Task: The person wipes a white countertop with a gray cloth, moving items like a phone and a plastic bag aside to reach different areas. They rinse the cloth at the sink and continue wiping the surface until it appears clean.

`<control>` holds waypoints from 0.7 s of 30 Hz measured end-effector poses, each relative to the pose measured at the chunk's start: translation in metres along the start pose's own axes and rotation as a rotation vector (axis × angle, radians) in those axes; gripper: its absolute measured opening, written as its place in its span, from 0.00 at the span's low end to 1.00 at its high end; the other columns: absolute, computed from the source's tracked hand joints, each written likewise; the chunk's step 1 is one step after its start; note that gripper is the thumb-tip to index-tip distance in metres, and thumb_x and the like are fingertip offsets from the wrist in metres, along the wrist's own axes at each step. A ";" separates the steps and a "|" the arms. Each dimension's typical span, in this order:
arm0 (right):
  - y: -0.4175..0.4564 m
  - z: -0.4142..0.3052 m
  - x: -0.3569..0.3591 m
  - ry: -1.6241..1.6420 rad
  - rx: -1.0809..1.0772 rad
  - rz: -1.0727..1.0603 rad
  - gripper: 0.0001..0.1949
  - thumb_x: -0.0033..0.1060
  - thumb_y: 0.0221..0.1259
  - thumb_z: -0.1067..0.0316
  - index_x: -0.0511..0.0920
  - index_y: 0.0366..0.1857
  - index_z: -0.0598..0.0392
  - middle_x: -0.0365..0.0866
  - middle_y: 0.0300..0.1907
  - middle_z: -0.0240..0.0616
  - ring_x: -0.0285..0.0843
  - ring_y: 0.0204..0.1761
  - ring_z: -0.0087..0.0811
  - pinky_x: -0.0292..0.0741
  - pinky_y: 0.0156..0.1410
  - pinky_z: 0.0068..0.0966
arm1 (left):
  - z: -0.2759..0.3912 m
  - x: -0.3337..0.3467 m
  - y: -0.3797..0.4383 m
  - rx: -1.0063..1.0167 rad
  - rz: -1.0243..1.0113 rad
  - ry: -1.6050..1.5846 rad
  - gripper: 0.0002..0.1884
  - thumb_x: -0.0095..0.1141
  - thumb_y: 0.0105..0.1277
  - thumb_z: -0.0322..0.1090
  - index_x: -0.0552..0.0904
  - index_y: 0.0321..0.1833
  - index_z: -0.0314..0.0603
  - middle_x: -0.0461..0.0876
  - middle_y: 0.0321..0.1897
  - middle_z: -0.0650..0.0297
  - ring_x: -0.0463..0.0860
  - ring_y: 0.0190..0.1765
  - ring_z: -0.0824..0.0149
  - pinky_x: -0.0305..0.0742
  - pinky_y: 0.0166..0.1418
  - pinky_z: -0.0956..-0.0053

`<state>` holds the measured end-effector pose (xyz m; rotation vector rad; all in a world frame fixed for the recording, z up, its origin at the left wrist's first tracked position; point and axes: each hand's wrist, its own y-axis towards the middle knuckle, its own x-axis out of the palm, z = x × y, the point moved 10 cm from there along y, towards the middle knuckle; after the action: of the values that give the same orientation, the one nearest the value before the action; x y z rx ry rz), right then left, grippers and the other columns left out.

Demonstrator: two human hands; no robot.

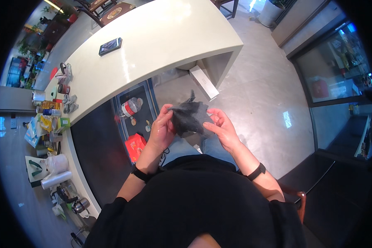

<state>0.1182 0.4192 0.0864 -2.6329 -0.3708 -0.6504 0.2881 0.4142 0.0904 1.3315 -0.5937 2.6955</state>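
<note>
A dark grey cloth (190, 116) is stretched between my two hands, over my lap and in front of the counter's edge. Its left edge is pinched by my left hand (162, 128), thumb on top. My right hand (221, 127) grips the opposite side between thumb and fingers. The fabric hangs creased, with a loose dark tip sticking up at its far side. Both hands look wet.
A white counter (173, 28) curves ahead, bearing a smartphone (110, 46). Below lie an open drawer or tray (148, 93), a plastic bottle (132, 107), a red packet (135, 146) and a long white box (204, 83). Bottles, a plastic-film roll (56, 180) and a kettle (80, 205) crowd the left.
</note>
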 end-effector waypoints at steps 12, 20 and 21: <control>0.039 0.081 -0.009 0.562 0.418 -0.279 0.19 0.48 0.73 0.47 0.76 0.53 0.50 0.80 0.50 0.41 0.81 0.50 0.38 0.81 0.54 0.36 | -0.032 0.122 0.015 0.173 -0.333 1.468 0.09 0.57 0.66 0.26 0.77 0.48 0.42 0.76 0.57 0.56 0.80 0.57 0.56 0.74 0.60 0.68; 0.064 -0.020 -0.013 0.563 0.152 -0.278 0.16 0.45 0.75 0.63 0.71 0.62 0.52 0.77 0.57 0.42 0.78 0.57 0.36 0.81 0.60 0.34 | -0.012 0.085 0.040 0.082 -0.191 0.622 0.29 0.46 0.65 0.13 0.68 0.70 0.42 0.75 0.62 0.56 0.80 0.59 0.64 0.73 0.65 0.67; 0.061 -0.039 -0.006 0.662 0.154 -0.267 0.16 0.46 0.74 0.63 0.71 0.62 0.51 0.77 0.57 0.42 0.78 0.57 0.36 0.81 0.60 0.34 | -0.003 0.081 0.046 0.060 -0.140 0.470 0.32 0.45 0.64 0.13 0.65 0.72 0.42 0.76 0.62 0.55 0.79 0.60 0.63 0.74 0.65 0.67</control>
<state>0.1193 0.3470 0.0956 -2.0802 -0.5371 -1.4506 0.2249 0.3652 0.1377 0.6715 -0.3565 2.7778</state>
